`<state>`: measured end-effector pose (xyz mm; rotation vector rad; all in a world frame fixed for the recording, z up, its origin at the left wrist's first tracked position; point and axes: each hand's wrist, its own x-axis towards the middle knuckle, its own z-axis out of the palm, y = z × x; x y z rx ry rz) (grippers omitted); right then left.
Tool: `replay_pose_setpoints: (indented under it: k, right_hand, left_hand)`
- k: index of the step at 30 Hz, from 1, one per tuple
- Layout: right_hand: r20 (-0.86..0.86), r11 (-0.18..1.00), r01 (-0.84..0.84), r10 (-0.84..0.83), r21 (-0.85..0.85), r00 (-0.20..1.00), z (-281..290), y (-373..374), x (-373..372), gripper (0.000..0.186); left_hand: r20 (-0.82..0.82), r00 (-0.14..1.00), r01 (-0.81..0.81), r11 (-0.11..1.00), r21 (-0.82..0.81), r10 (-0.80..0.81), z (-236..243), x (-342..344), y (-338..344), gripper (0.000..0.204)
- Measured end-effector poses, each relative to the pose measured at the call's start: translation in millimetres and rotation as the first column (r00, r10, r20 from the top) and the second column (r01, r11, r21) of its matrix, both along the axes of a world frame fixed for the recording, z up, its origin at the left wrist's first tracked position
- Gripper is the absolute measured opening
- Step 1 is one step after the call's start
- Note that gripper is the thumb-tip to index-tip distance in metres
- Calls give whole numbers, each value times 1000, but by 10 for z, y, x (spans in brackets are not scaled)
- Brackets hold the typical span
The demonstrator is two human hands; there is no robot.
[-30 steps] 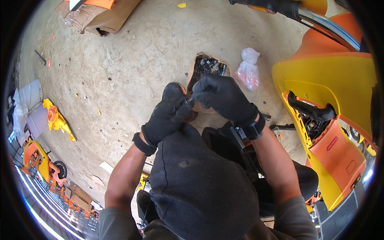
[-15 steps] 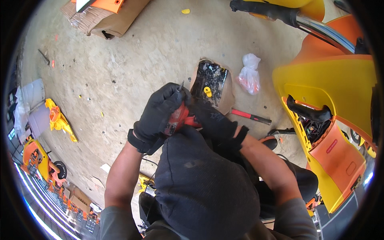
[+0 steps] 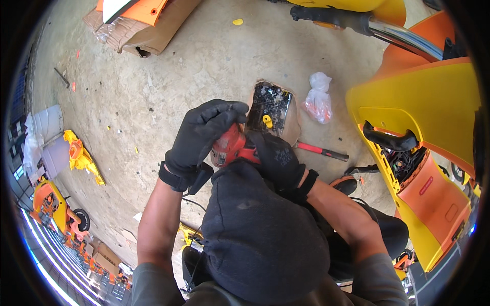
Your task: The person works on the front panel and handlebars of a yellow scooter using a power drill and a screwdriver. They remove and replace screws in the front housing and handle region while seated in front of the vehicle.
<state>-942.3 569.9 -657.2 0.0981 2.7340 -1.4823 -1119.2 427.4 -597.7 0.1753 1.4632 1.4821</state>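
My right hand [image 3: 277, 159], in a black glove, is wrapped round the handle of a red power drill [image 3: 232, 145]. At the drill's front end my left hand [image 3: 201, 135], gloved too, has its fingers bent and pressed together; what they pinch is hidden. Just beyond the hands, an open cardboard box [image 3: 293, 120] holds many small dark screws and a yellow plastic part [image 3: 267, 121]. A tool with a red-and-black handle [image 3: 322, 150] lies beside it, its head out of sight. My dark hood hides the space nearest my body.
A knotted clear bag with orange-red contents [image 3: 319, 98] lies right of the box. Yellow-and-orange scooter bodywork [image 3: 416, 109] fills the right side. A cardboard carton [image 3: 158, 33] stands at the far left, a yellow frame part [image 3: 81, 158] on the floor at left.
My left hand has shifted slightly left and its fingers now reach over the drill's front. The thin metal bit seen at its fingertips before is out of sight. My right hand stays on the drill.
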Motion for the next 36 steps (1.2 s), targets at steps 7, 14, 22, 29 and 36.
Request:
replay_pose_setpoints:
  k: [7,14,22,29,36]
  right_hand:
    - [116,997,-82,81,1,990,128,139,-61,58]
    - [193,984,-117,142,-136,971,633,944,136,73]
    - [915,778,528,145,-341,378,992,1560,800,66]
    - [868,368,787,179,-496,463,232,1635,1110,39]
    - [895,338,829,176,-446,410,-215,1845,1410,63]
  left_hand:
    - [-206,978,-27,982,-185,-12,132,-104,139,24]
    - [-162,982,-105,993,-51,95,-296,-259,177,37]
    - [-609,380,560,697,-448,-696,-1064,724,179,22]
    - [-574,81,511,528,-678,-815,-1448,833,606,53]
    - [-672,69,132,674,-727,-738,-1836,1066,731,66]
